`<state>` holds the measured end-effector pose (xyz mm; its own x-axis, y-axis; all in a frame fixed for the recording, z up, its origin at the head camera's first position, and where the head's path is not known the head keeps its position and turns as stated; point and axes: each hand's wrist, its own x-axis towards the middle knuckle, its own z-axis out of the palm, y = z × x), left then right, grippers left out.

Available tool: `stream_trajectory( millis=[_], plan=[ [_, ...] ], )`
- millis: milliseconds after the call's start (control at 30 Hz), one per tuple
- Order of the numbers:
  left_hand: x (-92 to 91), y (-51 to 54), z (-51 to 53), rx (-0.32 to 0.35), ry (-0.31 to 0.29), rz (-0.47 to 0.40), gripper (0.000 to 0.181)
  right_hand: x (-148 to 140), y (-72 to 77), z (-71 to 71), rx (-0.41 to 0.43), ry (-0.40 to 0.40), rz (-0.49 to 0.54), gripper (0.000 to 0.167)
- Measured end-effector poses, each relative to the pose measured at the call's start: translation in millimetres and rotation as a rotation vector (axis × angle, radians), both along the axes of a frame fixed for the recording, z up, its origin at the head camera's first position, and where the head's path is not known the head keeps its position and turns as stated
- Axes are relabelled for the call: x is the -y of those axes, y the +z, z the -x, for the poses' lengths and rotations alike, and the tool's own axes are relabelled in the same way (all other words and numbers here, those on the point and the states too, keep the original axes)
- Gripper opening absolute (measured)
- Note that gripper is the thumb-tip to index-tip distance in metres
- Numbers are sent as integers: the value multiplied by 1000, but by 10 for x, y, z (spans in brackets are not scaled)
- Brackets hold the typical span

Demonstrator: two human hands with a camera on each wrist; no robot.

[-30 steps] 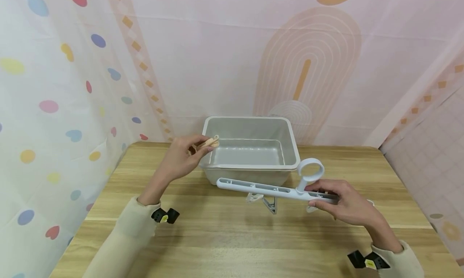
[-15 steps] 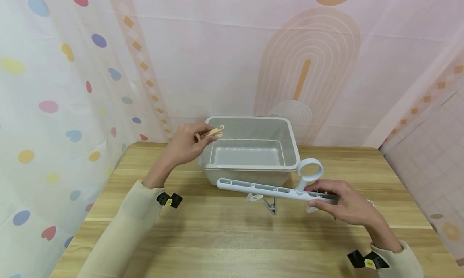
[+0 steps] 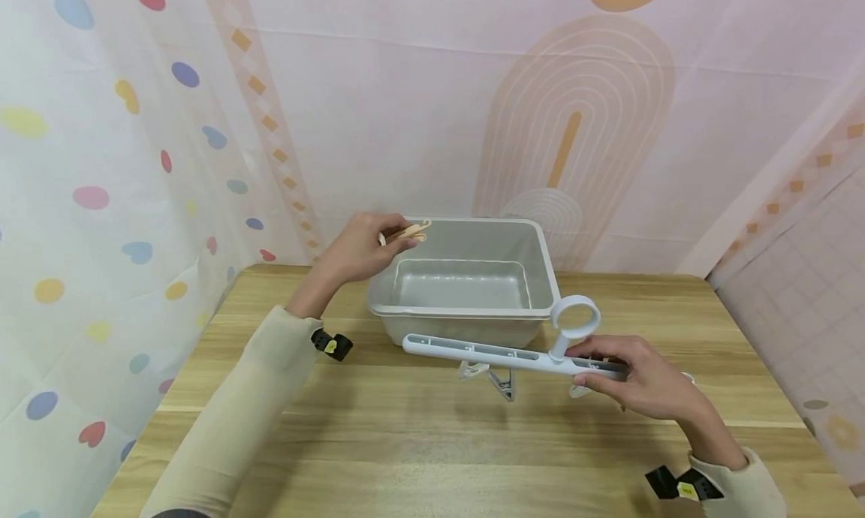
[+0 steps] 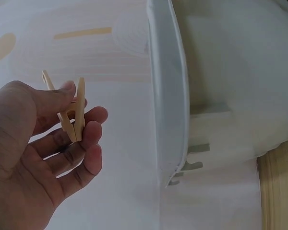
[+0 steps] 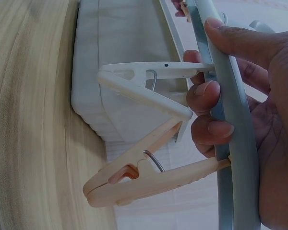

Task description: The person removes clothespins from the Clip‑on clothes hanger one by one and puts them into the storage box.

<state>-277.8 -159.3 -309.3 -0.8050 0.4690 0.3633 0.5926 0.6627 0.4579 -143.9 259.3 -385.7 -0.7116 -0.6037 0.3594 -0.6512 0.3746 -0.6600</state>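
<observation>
My left hand pinches a beige clothes peg with a small hook at one end, above the left rim of the grey plastic basin. In the left wrist view the peg sits between thumb and fingers. A pale blue clip hanger, a long bar with a ring on top, is gripped by my right hand near its right end, in front of the basin. Below the bar hang a white peg and a grey peg. Close to the right fingers hang another white peg and a beige one.
The basin stands at the back of a wooden table. A patterned curtain hangs behind the table and down its left side. The hanger's ring sticks up near the basin's front right corner.
My left hand has moved up, away and slightly right with the peg, along the basin's left side. My right hand and the hanger have stayed almost still.
</observation>
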Motion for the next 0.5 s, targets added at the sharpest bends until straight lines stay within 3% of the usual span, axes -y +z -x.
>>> stream_trajectory(
  millis=[300,500],
  plan=[
    [-75,-2,154,54,-25,53,17,4,-4,8,6,-8,-7,33],
    [-120,-33,213,121,-9,96,26,8,-9,9,16,-10,-11,32]
  ],
)
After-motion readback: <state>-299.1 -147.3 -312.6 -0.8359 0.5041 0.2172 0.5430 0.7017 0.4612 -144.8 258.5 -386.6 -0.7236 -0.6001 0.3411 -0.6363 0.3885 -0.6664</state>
